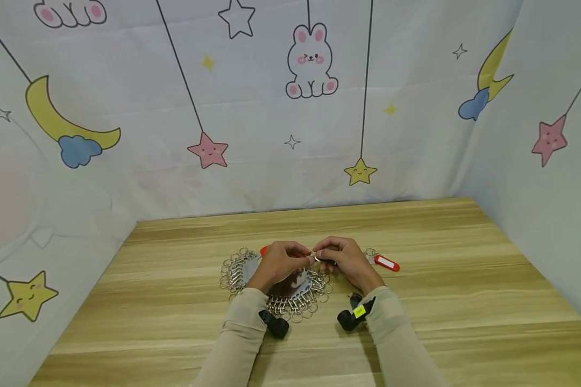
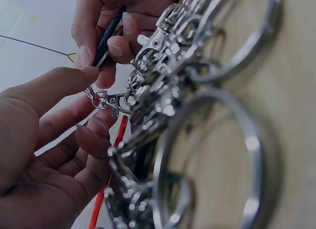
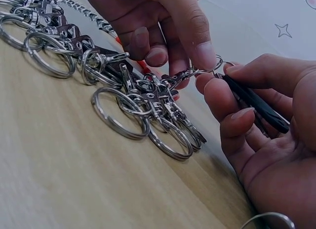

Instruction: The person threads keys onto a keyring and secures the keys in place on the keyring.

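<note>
While wood-grain table point(image 1: 164, 312) bears keyrings point(image 1: 292, 306), starry cloth point(image 1: 266, 107) hangs

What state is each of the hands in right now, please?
Left hand: closed, pinching a metal swivel clasp by its ring end.
Right hand: closed, holding a slim black item; exactly what it is cannot be told.

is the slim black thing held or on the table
Held: the right hand pinches the slim, flat black object above the wood-grain table.
</note>
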Motion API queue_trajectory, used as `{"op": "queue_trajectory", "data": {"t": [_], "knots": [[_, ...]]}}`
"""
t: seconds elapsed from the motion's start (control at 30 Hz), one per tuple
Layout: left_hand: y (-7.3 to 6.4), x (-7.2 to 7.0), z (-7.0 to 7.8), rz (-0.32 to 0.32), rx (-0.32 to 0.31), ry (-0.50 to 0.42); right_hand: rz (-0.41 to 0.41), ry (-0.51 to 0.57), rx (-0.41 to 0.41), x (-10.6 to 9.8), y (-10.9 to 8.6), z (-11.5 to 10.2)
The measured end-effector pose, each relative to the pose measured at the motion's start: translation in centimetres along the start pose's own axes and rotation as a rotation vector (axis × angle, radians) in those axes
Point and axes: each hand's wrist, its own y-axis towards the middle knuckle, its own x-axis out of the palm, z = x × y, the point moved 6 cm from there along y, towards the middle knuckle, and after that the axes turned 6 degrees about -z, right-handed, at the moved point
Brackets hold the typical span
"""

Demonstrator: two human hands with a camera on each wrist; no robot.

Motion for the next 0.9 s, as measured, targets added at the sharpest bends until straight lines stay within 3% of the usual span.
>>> {"op": "queue_trajectory", "data": {"t": [0.13, 0.33, 0.9], "knots": [[0.03, 0.07, -0.02, -0.014, -0.003, -0.032, 0.0, -0.002, -0.002, 0.06, -0.03, -0.06], [0.1, 0.25, 0.42, -0.055, 0.049, -0.099, -0.002, -0.006, -0.014, 0.06, 0.03, -0.07], [0.07, 0.09, 0.27, -0.026, 0.013, -0.023, 0.006, 0.009, -0.009, 0.05, 0.09, 0.0]]}}
